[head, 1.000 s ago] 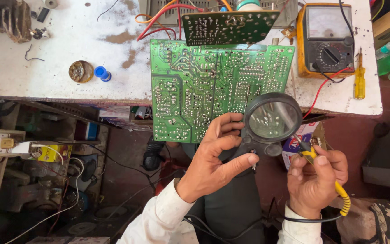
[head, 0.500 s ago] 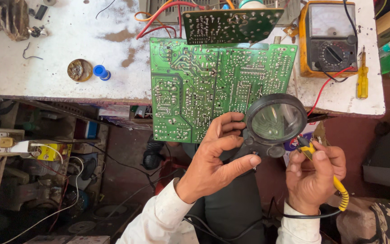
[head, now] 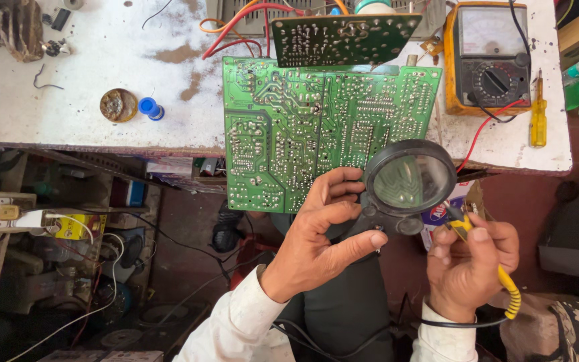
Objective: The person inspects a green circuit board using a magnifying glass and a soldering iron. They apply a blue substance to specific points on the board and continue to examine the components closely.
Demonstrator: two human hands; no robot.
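Observation:
My left hand (head: pixel 319 245) grips the base of a black round magnifying glass (head: pixel 409 181), held over the lower right corner of a large green circuit board (head: pixel 303 127) that overhangs the bench edge. My right hand (head: pixel 470 265) is closed around a yellow-handled tool (head: pixel 497 275) with a black cord, its tip pointing up toward the lens. A smaller dark circuit board (head: pixel 343 39) stands behind the green one, with red and orange wires running to it.
A yellow analog multimeter (head: pixel 487 57) sits at the right of the white bench (head: pixel 68 100), a yellow screwdriver (head: pixel 537 114) beside it. A round tin (head: pixel 118 104) and blue spool (head: pixel 149 107) lie left. Cluttered shelves with wires are below left.
The magnifying glass and my left hand have shifted slightly right and down along the board's edge. My right hand has risen a little closer to the lens.

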